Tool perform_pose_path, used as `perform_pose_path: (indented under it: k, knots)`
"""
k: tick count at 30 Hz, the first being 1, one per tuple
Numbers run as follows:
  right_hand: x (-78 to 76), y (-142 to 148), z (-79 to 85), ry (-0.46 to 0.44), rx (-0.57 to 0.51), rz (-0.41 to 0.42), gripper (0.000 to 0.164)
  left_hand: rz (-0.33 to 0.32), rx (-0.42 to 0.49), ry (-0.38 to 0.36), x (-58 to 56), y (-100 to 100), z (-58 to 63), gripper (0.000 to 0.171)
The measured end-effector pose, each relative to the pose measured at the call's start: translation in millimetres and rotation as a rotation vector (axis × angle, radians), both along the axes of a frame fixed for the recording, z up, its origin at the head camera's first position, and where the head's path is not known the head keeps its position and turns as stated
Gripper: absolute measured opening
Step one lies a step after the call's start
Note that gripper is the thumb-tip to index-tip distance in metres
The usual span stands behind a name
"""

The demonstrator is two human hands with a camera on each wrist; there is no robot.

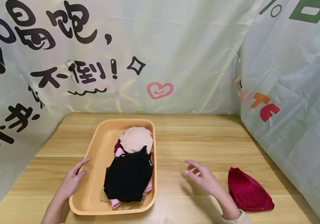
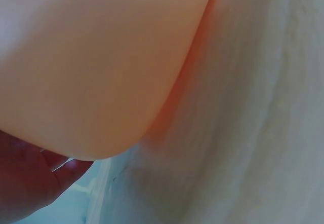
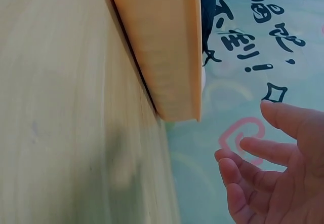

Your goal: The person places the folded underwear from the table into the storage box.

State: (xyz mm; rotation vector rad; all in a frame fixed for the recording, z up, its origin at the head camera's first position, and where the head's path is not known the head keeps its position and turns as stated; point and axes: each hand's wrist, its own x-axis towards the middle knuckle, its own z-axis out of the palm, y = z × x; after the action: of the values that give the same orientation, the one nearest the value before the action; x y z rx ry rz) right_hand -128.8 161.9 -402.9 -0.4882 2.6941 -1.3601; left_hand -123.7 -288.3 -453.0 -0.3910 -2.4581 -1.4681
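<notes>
A shallow orange-tan plastic tray [image 1: 92,186] stands left of the middle of the table. Inside it, toward the right, lies a pile of folded garments: a black one [image 1: 129,174] on top, a pale pink cup-shaped one [image 1: 136,140] behind, with bits of pink, khaki and dark red showing beneath. My left hand [image 1: 71,180] is at the tray's left rim, fingers slightly bent and spread. Over the table, right of the tray, my right hand [image 1: 204,179] hangs with loosely bent fingers, holding nothing. Beyond its wrist lies a dark red folded bra [image 1: 249,191].
The wooden table [image 1: 190,130] is walled by pale printed curtains [image 1: 193,56] at the back and both sides. The tray's side wall [image 3: 162,46] rises from the tabletop in the right wrist view.
</notes>
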Motion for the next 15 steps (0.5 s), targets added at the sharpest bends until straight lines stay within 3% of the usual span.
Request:
perform_pose_path:
  k: [15]
  knots:
    - [3.9,11.2,3.1,-0.016,0.059,-0.088,0.048,0.020,-0.003,0.011,-1.0,0.2,-1.0,0.031]
